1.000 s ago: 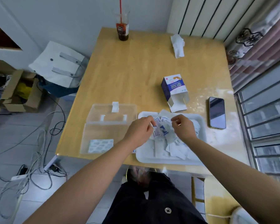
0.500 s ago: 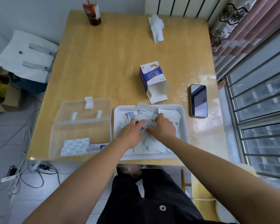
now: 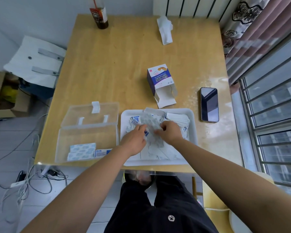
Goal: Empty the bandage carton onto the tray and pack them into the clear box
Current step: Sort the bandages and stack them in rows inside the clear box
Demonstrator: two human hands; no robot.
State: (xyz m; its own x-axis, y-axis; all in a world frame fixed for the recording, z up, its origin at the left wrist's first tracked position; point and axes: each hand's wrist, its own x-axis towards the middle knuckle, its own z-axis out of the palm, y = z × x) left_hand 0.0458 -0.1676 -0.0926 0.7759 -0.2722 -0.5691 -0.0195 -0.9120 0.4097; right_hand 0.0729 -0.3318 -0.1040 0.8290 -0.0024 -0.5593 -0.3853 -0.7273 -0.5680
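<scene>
Both hands have shifted on the heap since half a second ago: the left hand (image 3: 134,140) and right hand (image 3: 170,132) now pinch, with curled fingertips, a grey-patterned paper bandage packet (image 3: 151,124) over the shallow white plastic tray (image 3: 193,132). Emptying looks done: the blue-and-white cardboard bandage carton (image 3: 160,78) lies open-flapped on the pale wooden table (image 3: 124,64) beyond the tray. Packing seems the step in hand. Next, this thin, limp packet needs carrying left into the clear hinged plastic box (image 3: 86,133) just beside the tray, where a few flat blue-patterned packets (image 3: 81,151) already lie.
</scene>
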